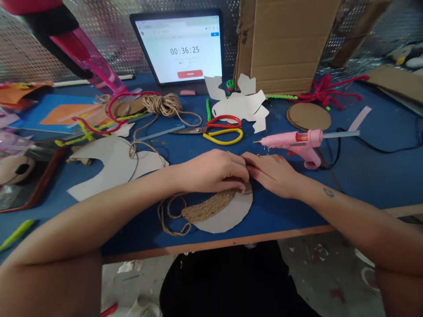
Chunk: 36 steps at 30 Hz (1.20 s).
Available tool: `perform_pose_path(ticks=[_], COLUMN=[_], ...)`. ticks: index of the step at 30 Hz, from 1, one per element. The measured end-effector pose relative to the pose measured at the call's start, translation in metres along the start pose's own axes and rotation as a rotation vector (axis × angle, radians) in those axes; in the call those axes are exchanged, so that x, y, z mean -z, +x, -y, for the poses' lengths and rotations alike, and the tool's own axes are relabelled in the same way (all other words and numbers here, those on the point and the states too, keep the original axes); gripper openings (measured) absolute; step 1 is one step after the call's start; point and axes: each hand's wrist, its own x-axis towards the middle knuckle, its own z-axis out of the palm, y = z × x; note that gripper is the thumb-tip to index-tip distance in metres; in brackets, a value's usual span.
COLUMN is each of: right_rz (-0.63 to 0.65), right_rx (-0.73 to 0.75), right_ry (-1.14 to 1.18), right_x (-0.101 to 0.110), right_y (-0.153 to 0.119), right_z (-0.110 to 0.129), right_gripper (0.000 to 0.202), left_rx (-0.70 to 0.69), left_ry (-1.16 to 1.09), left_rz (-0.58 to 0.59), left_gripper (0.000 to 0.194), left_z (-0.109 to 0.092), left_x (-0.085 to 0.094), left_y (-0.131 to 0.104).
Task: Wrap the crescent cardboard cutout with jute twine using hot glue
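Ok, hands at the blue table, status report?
Left hand and right hand at the white disc. Twine rows partly cover it. Glue gun nearby, clear of disc.

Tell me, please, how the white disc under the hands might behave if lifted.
The white disc would probably feel light, since it looks thin and flat. The closely packed rows of twine may stiffen it, while the twine's loose loops at the left might dangle.

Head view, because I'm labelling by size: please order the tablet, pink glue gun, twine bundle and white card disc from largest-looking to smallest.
1. Tablet
2. White card disc, though partly covered
3. Pink glue gun
4. Twine bundle
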Motion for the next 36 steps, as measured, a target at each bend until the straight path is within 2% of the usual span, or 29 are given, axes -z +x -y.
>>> perform_pose_path(ticks=[6, 12, 14, 17, 20, 21, 23, 25, 26, 29, 31, 34, 36], right_rz=[0.015, -0.013, -0.036, -0.039, -0.028, -0.067, -0.266, -0.463, -0.490, -0.324, -0.261, -0.243, -0.249], right_rx=[-0.014, -0.007, -0.014, -0.014, -0.074, -0.135, -0.332, -0.455, -0.451, -0.337, -0.304, -0.261, -0.222], right_ry=[-0.001, 0.149, 0.133, 0.006, -0.113, -0.146, -0.260, -0.318, -0.280, -0.049, 0.008, 0.047, 0.076], right_x=[0.001, 0.007, 0.016, 0.031, 0.045, 0.048, 0.052, 0.053, 0.053, 0.050, 0.047, 0.042, 0.041], right_y=[0.001, -0.005, -0.017, -0.047, -0.082, -0.091, -0.103, -0.102, -0.098, -0.074, -0.058, -0.045, -0.046], right_z=[-0.002, -0.001, 0.002, 0.002, -0.010, -0.017, -0.034, -0.050, -0.056, -0.065, -0.067, -0.067, -0.068], right_gripper=[0.012, 0.024, 0.025, 0.013, 0.031, 0.035, 0.036, 0.032, 0.034, 0.042, 0.041, 0.034, 0.030], left_rx=[0.088, 0.146, 0.141, 0.127, 0.122, 0.121, 0.118, 0.117, 0.118, 0.124, 0.130, 0.132, 0.127], left_ry=[-0.130, -0.244, -0.264, -0.269, -0.289, -0.298, -0.311, -0.313, -0.312, -0.304, -0.297, -0.292, -0.294], left_rz=[-0.065, -0.098, -0.094, -0.104, -0.140, -0.154, -0.169, -0.172, -0.172, -0.176, -0.179, -0.181, -0.183], left_gripper=[0.010, 0.009, 0.010, 0.012, 0.013, 0.013, 0.013, 0.014, 0.014, 0.015, 0.015, 0.014, 0.014], left_z=[0.012, 0.016, 0.017, 0.020, 0.023, 0.024, 0.025, 0.025, 0.025, 0.024, 0.024, 0.024, 0.025], left_x=[-0.005, -0.008, -0.008, -0.010, -0.014, -0.015, -0.016, -0.016, -0.016, -0.015, -0.016, -0.017, -0.017], left_y=[0.000, -0.003, -0.004, -0.005, -0.006, -0.006, -0.006, -0.006, -0.006, -0.006, -0.006, -0.006, -0.006])
